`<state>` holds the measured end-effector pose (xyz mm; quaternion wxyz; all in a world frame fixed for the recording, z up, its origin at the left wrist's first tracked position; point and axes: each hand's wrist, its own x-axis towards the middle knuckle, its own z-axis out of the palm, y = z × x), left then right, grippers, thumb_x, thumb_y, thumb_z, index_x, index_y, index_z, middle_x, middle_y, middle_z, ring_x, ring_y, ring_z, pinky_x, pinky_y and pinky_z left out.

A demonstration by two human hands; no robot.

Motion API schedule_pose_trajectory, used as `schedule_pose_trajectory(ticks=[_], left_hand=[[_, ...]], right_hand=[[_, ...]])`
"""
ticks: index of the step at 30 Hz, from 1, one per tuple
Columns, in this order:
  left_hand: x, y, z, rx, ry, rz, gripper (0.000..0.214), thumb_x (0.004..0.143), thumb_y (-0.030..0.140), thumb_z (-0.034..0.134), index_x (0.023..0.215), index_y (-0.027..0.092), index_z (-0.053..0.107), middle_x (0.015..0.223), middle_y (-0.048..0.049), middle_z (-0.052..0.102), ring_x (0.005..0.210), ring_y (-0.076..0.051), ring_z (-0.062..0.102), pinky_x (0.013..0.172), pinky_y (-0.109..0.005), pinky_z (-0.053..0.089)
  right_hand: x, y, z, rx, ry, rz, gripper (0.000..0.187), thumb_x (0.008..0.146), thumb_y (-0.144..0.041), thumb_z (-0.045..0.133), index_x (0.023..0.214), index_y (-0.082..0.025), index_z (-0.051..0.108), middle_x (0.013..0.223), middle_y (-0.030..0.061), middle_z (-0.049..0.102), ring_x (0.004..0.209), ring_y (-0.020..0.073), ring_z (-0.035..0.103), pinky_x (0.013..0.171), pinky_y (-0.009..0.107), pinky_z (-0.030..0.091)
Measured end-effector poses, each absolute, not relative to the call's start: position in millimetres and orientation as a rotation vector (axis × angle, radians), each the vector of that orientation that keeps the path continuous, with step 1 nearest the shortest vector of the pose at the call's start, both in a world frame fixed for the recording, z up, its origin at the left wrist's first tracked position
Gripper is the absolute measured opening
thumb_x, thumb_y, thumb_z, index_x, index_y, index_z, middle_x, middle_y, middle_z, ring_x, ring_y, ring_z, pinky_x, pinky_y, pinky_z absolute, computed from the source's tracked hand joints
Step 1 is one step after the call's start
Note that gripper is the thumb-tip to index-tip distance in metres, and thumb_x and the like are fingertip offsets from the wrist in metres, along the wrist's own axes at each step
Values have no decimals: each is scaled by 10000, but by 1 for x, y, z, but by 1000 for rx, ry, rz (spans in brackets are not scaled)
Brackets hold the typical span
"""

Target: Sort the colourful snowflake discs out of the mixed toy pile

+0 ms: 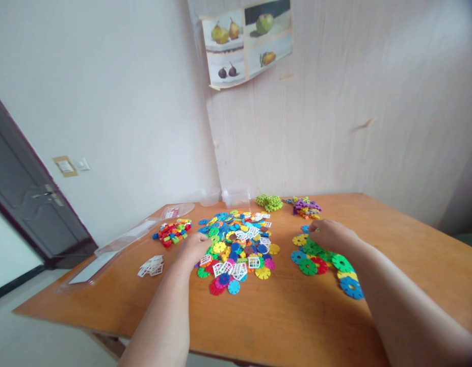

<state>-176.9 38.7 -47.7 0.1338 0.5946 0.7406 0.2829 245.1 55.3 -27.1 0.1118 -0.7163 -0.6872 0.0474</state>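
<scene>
A big heap of coloured snowflake discs and white lattice pieces (239, 244) lies in the middle of the wooden table (259, 316). My left hand (195, 248) rests at the heap's left edge, fingers curled down onto the discs. My right hand (330, 235) lies knuckles up over a flat group of joined discs (316, 257), fingers bent at a blue disc (305, 229). Whether either hand grips a piece is hidden.
A small pile of coloured bricks (172, 232) and some white lattice pieces (152, 266) lie to the left. A green cluster (269, 202) and a purple cluster (305, 206) sit at the back. Clear plastic packaging (117, 244) and tubs (220, 196) line the left and rear.
</scene>
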Motion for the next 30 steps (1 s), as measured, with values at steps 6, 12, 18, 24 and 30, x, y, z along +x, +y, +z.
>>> schedule_pose_trajectory(ticks=[6,12,18,24,30], left_hand=[[-171,29,-31,1789,2224,853,207,794,340,582,657,227,689,648,-22,688,668,-217,631,561,-269,343],[-167,23,-16,1746,2463,821,250,859,282,490,702,226,676,706,-63,691,734,-247,640,609,-285,354],[-163,28,-21,1798,2197,1208,268,876,328,461,818,195,686,834,-59,717,821,-231,647,698,-280,419],[-124,21,-25,1726,1583,1325,324,833,402,558,1054,174,626,795,-13,668,697,-157,588,645,-246,423],[-89,4,-26,1744,1250,1159,309,837,448,635,998,189,580,787,-3,636,730,-144,571,697,-244,431]], right_hand=[[241,52,-23,-2093,-2017,126,392,813,-422,517,1136,-301,701,1120,129,717,1067,343,652,831,454,488],[233,45,-16,-2065,-2038,72,433,841,-464,505,1189,-275,681,1190,133,702,1094,355,643,854,455,477],[205,33,-9,-1848,-2068,10,446,905,-422,474,1246,-192,646,1242,145,680,1134,308,629,922,391,466],[155,-4,-8,-1354,-2254,55,414,948,-392,486,1305,-222,608,1233,109,677,1130,259,617,946,360,460],[126,-31,-11,-1222,-2415,103,509,911,-405,554,1378,-203,529,1224,122,670,1112,274,620,877,361,477]])
